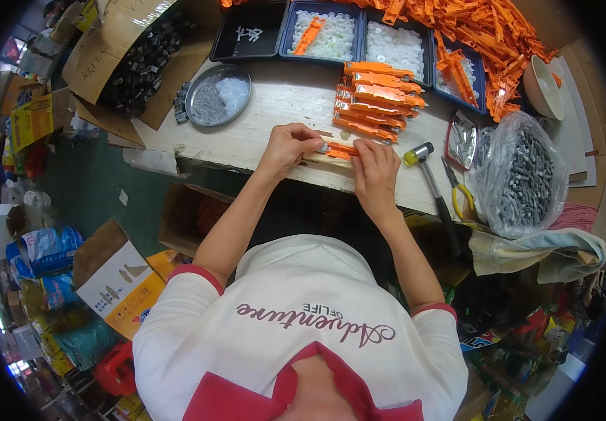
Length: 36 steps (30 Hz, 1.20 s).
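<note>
Near the front edge of the table, a narrow orange plastic part lies on a pale wooden strip. My left hand is closed at its left end, thumb and forefinger pinched around a small greyish piece too small to name. My right hand grips the right end of the orange part with fingers bent over it. Just beyond my hands, a stack of similar orange parts lies in rows on the white tabletop.
Blue trays with small white pieces line the back, below an orange heap. A round metal dish and a carton of black pieces stand left. Rightward lie a hammer, yellow-handled pliers and a bag of grey metal pieces.
</note>
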Tool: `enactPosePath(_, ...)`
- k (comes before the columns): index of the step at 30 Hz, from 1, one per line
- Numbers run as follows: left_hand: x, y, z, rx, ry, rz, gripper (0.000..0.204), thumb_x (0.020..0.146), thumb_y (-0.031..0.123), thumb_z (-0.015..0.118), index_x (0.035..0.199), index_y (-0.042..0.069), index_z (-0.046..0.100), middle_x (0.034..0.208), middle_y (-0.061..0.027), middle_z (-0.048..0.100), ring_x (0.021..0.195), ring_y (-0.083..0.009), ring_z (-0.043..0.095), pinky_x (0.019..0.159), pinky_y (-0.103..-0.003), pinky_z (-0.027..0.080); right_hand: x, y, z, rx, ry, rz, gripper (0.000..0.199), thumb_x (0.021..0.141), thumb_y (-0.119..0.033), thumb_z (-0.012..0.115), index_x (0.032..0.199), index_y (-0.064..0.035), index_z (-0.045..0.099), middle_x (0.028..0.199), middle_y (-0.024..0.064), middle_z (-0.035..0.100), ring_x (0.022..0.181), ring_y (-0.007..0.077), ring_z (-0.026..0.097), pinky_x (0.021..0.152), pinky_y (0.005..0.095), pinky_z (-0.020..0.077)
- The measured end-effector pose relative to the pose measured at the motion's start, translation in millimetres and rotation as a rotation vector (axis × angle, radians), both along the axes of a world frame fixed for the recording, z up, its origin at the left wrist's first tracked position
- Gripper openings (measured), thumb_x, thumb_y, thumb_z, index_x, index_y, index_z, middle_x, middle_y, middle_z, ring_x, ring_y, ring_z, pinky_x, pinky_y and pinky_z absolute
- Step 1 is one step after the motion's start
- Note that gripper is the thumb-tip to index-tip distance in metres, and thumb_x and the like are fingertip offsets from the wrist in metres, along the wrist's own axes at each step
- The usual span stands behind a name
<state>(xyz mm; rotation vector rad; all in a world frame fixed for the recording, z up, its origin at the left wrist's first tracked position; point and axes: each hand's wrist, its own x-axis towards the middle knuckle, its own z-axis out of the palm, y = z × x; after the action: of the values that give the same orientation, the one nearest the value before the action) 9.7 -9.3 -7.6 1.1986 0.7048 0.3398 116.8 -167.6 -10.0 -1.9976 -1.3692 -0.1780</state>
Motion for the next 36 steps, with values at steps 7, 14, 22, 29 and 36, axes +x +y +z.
enactPosePath(7, 4.3, 1.3, -11.1, 0.32, 0.027, -0.025, 0.008, 0.073, 0.003, 0.068, 0.077, -0.002, 0.063, 0.07, -0.0042, 0.056, 0.057, -0.0085, 0.049, 0.047, -0.02, 0.039, 5.2, 0.6, 0.8, 0.051, -0.023, -0.009, 0.023, 0.083, -0.01, 0.054, 0.105, -0.0025, 0.056, 0.103, 0.0106, 0.055, 0.096, 0.027, 0.048, 0.086, 0.0369, 0.0325)
enactPosePath(14, 30.3, 28.6, 21.7, 0.846, 0.286, -0.326, 0.013, 0.063, 0.011, 0.072, 0.071, 0.003, 0.066, 0.07, -0.0092, 0.057, 0.064, -0.0195, 0.056, 0.06, -0.032, 0.046, 81.6, -30.3, 30.0, 0.091, -0.089, -0.221, 0.016, 0.083, -0.01, 0.053, 0.096, -0.0021, 0.058, 0.09, 0.0123, 0.058, 0.082, 0.0285, 0.055, 0.076, 0.0368, 0.0399)
enactPosePath(22, 137.1, 107.1, 58.9, 1.333, 0.623, -0.164, 0.021, 0.068, 0.024, 0.067, 0.077, 0.004, 0.065, 0.085, -0.0165, 0.064, 0.083, -0.0307, 0.061, 0.071, -0.038, 0.048, 169.7, -75.0, 31.5, -0.425, -0.1, -0.573, 0.017, 0.079, -0.012, 0.054, 0.09, -0.001, 0.06, 0.09, 0.0192, 0.058, 0.084, 0.0369, 0.057, 0.071, 0.0438, 0.0449)
enactPosePath(29, 164.3, 130.9, 42.4, 1.344, 0.669, -0.386, 0.025, 0.067, 0.016, 0.063, 0.089, 0.005, 0.065, 0.094, -0.0182, 0.063, 0.088, -0.0345, 0.061, 0.076, -0.042, 0.049, 176.1, -62.2, 21.8, -0.691, -0.121, -0.586, 0.014, 0.074, -0.007, 0.051, 0.081, 0.0005, 0.06, 0.081, 0.0226, 0.061, 0.077, 0.0386, 0.06, 0.068, 0.0469, 0.0478)
enactPosePath(36, 154.5, 147.6, 34.8, 1.096, 0.401, -0.219, 0.02, 0.063, 0.019, 0.063, 0.071, 0.001, 0.067, 0.073, -0.018, 0.064, 0.069, -0.0279, 0.064, 0.069, -0.034, 0.051, 177.9, -66.1, 20.7, -0.647, -0.09, -0.557, 0.013, 0.07, -0.006, 0.051, 0.077, 0.0011, 0.06, 0.078, 0.0231, 0.061, 0.075, 0.0403, 0.06, 0.068, 0.047, 0.0473)
